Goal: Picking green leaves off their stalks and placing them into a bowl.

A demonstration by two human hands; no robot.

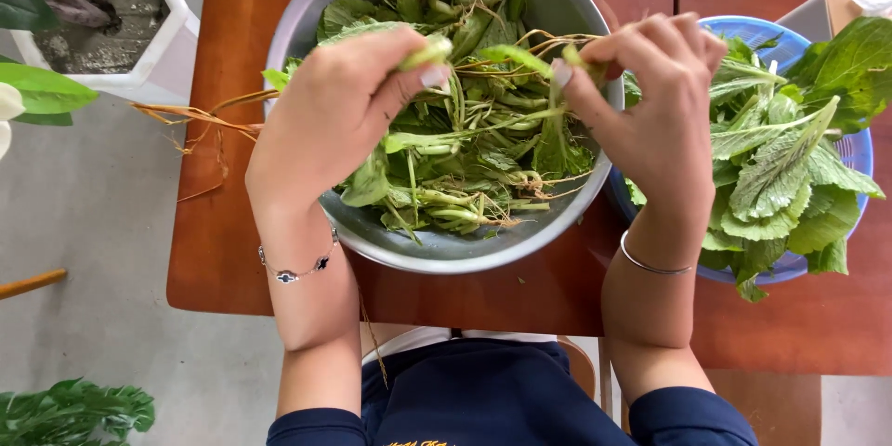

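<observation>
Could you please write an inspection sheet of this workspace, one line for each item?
Surface: brown wooden table, two boards side by side.
Job's things: steel bowl of leafy stems and roots; green stem stretched between both hands over it.
Clutter: blue basket with picked leaves at the right; loose roots lying on the table past the bowl's left rim.
Grips: left hand and right hand each pinch one end of the stem.
Cables: nothing seen.
Surroundings: grey floor, white planter, potted leaves.

free: bare table [223,260] left | blocked: steel bowl [372,232] centre, blue basket [859,153] right (seemingly touching)
</observation>
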